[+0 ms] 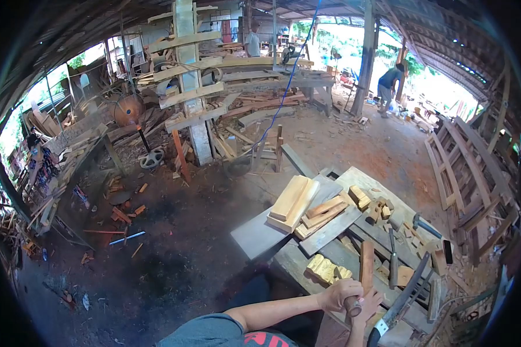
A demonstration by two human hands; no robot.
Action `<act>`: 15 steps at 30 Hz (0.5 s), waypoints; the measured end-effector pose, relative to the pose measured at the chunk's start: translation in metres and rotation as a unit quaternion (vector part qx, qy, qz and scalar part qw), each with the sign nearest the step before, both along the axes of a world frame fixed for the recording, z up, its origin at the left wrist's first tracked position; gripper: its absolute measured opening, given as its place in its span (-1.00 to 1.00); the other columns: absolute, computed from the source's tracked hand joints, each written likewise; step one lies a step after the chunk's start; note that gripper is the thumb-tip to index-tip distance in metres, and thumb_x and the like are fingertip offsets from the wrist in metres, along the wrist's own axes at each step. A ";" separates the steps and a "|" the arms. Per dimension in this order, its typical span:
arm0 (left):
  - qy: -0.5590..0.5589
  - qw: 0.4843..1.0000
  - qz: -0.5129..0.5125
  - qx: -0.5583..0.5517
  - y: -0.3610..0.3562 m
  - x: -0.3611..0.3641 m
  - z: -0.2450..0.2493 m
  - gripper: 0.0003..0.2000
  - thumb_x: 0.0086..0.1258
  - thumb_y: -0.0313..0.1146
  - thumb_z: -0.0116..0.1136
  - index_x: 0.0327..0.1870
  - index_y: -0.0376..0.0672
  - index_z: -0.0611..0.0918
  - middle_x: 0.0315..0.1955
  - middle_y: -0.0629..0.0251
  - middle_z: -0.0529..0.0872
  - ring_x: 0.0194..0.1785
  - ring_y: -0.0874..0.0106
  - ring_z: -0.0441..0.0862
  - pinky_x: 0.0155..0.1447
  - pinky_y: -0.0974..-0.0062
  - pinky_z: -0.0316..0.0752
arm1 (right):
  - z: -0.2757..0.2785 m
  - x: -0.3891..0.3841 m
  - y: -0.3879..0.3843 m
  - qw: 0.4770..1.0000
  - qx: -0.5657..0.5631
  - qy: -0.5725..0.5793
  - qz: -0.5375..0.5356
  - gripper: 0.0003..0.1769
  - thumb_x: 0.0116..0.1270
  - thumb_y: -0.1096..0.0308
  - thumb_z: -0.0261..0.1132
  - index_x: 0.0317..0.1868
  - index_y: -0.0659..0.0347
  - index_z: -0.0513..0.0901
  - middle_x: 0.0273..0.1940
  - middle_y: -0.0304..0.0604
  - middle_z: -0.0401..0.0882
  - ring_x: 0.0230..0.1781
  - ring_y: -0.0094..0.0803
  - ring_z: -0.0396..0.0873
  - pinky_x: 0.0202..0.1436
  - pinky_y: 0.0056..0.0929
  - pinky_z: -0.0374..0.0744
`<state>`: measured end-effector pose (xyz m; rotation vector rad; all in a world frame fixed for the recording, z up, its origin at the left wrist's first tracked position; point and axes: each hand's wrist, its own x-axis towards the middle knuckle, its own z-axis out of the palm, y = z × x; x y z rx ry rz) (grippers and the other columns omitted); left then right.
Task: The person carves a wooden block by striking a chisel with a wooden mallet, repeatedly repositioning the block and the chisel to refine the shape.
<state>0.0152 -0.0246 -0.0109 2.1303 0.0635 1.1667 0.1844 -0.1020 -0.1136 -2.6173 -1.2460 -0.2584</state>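
Observation:
My left hand (337, 295) is closed around a brown wooden piece, whose rounded end (353, 306) sticks out below the fingers. My right hand (369, 305) lies against it from the other side, fingers curled. A squared brown wooden bar (366, 265) rises just beyond both hands; whether it is one piece with the rounded end cannot be made out. Beside my left hand lies a yellowish notched wood block (328, 270). To the right of my hands rests a long blade with a white and black handle (381, 328). A slim dark tool (393, 257) lies farther up the workbench (295, 263).
Light planks (293, 202) are stacked on the bench, near small wood blocks (360, 198) and a hammer (427, 226). Wood scraps litter the dark floor (162, 243) at left. A post with boards (194, 110) stands ahead. Another person (389, 87) bends over at back right.

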 end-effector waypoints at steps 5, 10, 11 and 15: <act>-0.043 0.999 -0.004 0.005 0.006 -0.005 -0.003 -0.74 0.05 -0.24 0.35 -0.40 -0.09 0.48 -0.46 0.28 0.56 -0.37 0.19 0.56 -0.29 0.32 0.39 | 0.024 -0.013 -0.004 0.997 0.015 0.073 0.004 -0.16 -0.09 0.24 0.54 0.20 0.28 0.36 0.16 0.14 0.34 0.17 0.10 0.34 0.21 -0.05 0.40; -0.059 0.998 0.000 -0.026 0.008 -0.015 0.002 -0.78 0.13 -0.37 0.31 -0.43 -0.15 0.45 -0.50 0.24 0.54 -0.41 0.19 0.54 -0.30 0.31 0.39 | 0.021 -0.014 -0.005 0.998 0.041 0.043 0.012 -0.28 0.10 0.12 0.45 0.18 0.34 0.39 0.15 0.25 0.34 0.12 0.15 0.36 0.19 0.00 0.39; -0.067 0.997 0.004 -0.033 0.009 -0.016 0.003 -0.78 0.13 -0.41 0.31 -0.42 -0.17 0.44 -0.50 0.24 0.53 -0.41 0.20 0.53 -0.30 0.31 0.39 | 0.021 -0.014 -0.005 0.998 0.047 0.037 0.016 -0.29 0.12 0.11 0.44 0.17 0.35 0.40 0.15 0.28 0.34 0.11 0.16 0.36 0.18 0.02 0.39; -0.081 0.995 0.009 -0.060 0.013 -0.020 0.005 -0.78 0.19 -0.39 0.30 -0.44 -0.16 0.44 -0.53 0.24 0.45 -0.42 0.19 0.48 -0.32 0.30 0.33 | 0.027 -0.017 -0.004 0.997 0.058 0.049 0.023 -0.30 0.13 0.10 0.42 0.16 0.36 0.40 0.16 0.30 0.33 0.13 0.19 0.36 0.15 0.04 0.39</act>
